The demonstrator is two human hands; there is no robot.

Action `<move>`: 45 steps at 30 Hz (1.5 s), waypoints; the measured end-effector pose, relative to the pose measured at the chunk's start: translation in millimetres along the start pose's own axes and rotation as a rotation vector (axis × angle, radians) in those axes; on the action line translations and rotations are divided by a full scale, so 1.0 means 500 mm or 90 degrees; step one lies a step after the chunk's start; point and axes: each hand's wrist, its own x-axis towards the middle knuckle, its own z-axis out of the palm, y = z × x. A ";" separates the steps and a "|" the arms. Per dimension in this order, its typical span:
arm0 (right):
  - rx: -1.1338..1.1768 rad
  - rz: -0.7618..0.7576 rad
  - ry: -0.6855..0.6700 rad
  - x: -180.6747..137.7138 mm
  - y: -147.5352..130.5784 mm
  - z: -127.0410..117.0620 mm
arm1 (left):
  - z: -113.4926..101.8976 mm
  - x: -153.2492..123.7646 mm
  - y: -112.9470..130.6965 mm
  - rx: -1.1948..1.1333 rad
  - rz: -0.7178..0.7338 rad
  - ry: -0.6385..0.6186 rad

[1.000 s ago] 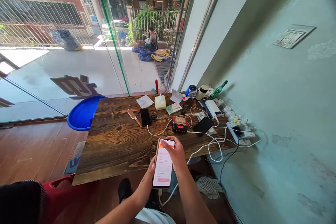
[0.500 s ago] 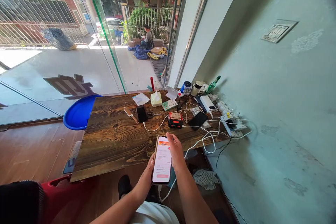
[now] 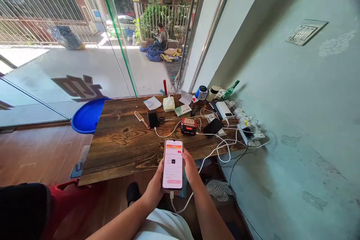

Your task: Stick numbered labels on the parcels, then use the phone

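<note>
A smartphone [image 3: 172, 168] with a lit, mostly white page stands upright before me at the table's near edge. A small dark square shows mid-screen. My left hand [image 3: 155, 184] wraps round its left side and lower back. Against its right edge rests my right hand [image 3: 189, 165], the thumb by the upper screen and the other fingers mostly hidden behind. A white charging cable [image 3: 172, 195] plugs into the phone's bottom. Beyond it on the wooden table [image 3: 123, 150] sits a red-and-black box [image 3: 188, 126].
Another phone [image 3: 153, 119], scissors [image 3: 162, 120], a brown-handled flat tool [image 3: 141, 119], a tissue pack [image 3: 168, 104] and a dark tablet-like slab [image 3: 213, 126] lie on the table. A crowded power strip [image 3: 249, 135] and loose cables line the wall. A person [image 3: 162, 36] sits outside the glass.
My right thumb has come down from above the phone's top right corner to its right edge. The screen now shows a small dark square. The view has shifted slightly.
</note>
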 end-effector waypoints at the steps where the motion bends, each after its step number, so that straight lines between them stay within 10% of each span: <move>1: -0.001 0.001 -0.001 -0.004 0.001 0.001 | -0.001 -0.001 0.000 0.005 0.001 -0.001; 45: -0.048 -0.011 -0.010 -0.030 0.029 0.025 | -0.024 -0.007 -0.005 -0.054 0.042 0.001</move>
